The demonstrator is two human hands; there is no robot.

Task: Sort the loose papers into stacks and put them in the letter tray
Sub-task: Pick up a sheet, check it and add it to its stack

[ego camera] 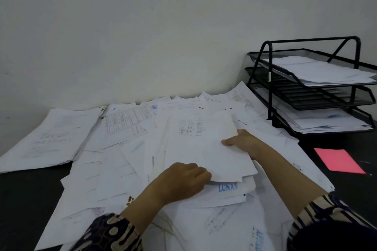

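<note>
Loose white papers [122,169] lie spread in a wide heap over the dark table. A small bundle of sheets [204,149] sits on top in the middle. My left hand [183,181] grips its near edge, and my right hand [244,142] pinches its right edge, thumb on top. Under the bundle lies a sheet stamped LUNAS [228,187] in blue. The black three-tier mesh letter tray [271,79] stands at the back right, with papers in its top and bottom tiers. The middle tier looks bare.
A separate flatter stack of sheets [47,140] lies at the far left. A pink sheet [339,161] rests on the dark table [26,199] right of the heap, in front of the tray. A pale wall rises just behind.
</note>
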